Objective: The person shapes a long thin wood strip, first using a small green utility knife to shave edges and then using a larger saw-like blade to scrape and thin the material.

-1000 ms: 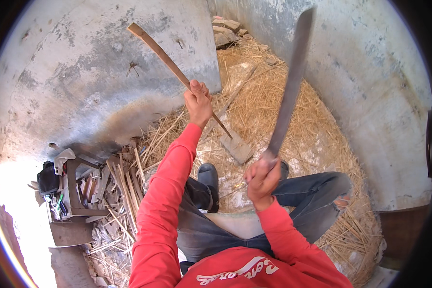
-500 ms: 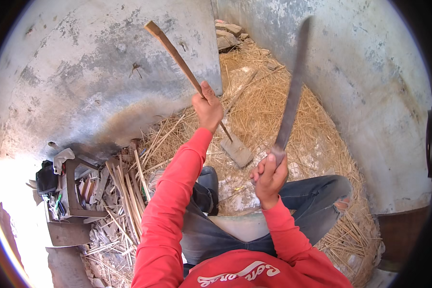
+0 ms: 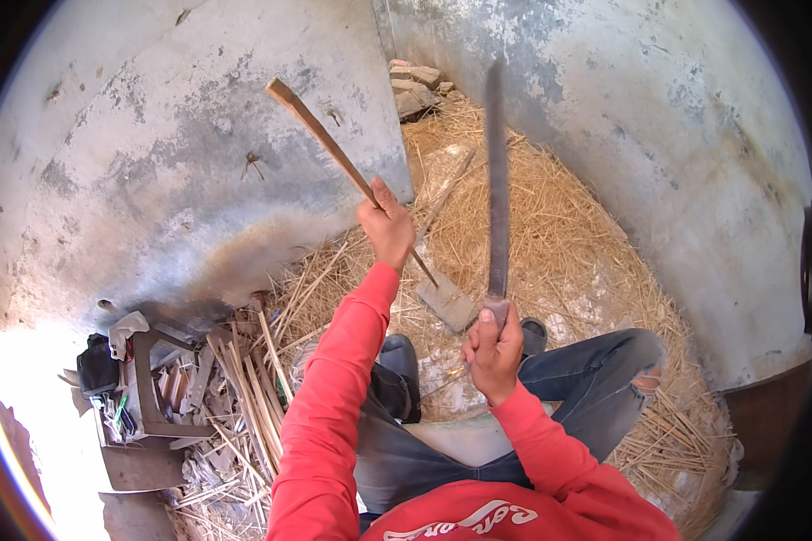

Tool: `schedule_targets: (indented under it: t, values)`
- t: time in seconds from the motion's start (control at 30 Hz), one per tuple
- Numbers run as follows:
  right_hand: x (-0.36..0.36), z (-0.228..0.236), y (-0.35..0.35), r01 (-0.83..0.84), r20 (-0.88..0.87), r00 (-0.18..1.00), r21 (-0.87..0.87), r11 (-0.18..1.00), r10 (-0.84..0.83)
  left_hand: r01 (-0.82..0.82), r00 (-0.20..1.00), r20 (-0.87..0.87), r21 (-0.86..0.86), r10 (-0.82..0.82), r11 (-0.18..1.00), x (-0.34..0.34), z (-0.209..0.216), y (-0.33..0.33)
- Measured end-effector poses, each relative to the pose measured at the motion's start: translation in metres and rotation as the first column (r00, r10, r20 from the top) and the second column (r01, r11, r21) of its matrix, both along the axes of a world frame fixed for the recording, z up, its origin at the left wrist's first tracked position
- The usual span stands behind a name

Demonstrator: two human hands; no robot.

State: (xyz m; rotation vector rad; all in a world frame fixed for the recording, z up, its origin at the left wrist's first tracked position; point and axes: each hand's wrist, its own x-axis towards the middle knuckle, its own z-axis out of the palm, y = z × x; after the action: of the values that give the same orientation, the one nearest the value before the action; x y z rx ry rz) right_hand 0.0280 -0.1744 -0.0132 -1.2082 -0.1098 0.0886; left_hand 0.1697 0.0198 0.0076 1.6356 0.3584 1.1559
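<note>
My left hand (image 3: 388,227) is wrapped round the middle of a wooden stick (image 3: 320,131), thumb pointing up along it. The stick slants, its thick end up and to the left. Its thin lower end meets a flat wooden block (image 3: 447,303) on the ground, or ends just above it; I cannot tell which. In my right hand (image 3: 494,353) is a machete (image 3: 498,194), gripped by the handle. Its long dark blade points up and away, right of the stick and apart from it, slightly blurred towards the tip.
Straw and shavings (image 3: 550,216) cover the floor between two grey walls (image 3: 622,81). To the left, several long wood strips (image 3: 248,379) lie beside an upturned wooden stool (image 3: 144,388) holding odds and ends. Broken bricks (image 3: 415,88) are piled far off. My knees flank the block.
The machete has swung leftward, its blade now nearly vertical in view and closer to the stick. My left hand keeps its hold. The whole view has shifted slightly.
</note>
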Motion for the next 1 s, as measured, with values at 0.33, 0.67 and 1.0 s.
schedule_targets:
  t: [0.33, 0.67, 1.0]
  values:
    - [-0.013, -0.171, -0.036, -0.134, -0.352, 0.935, -0.447, 0.884, -0.037, 0.359, 0.930, 0.133, -0.147, -0.342, 0.922, 0.013, -0.019, 0.016]
    - [-0.004, -0.130, -0.004, -0.102, -0.145, 0.988, -0.417, 0.903, 0.045, 0.584, 0.809, 0.084, -0.232, -0.582, 0.778, 0.003, 0.001, 0.004]
    - [0.024, -0.042, -0.043, -0.019, -0.310, 0.949, -0.214, 0.977, -0.050, 0.620, 0.776, 0.049, -0.244, -0.629, 0.746, -0.007, -0.001, 0.027]
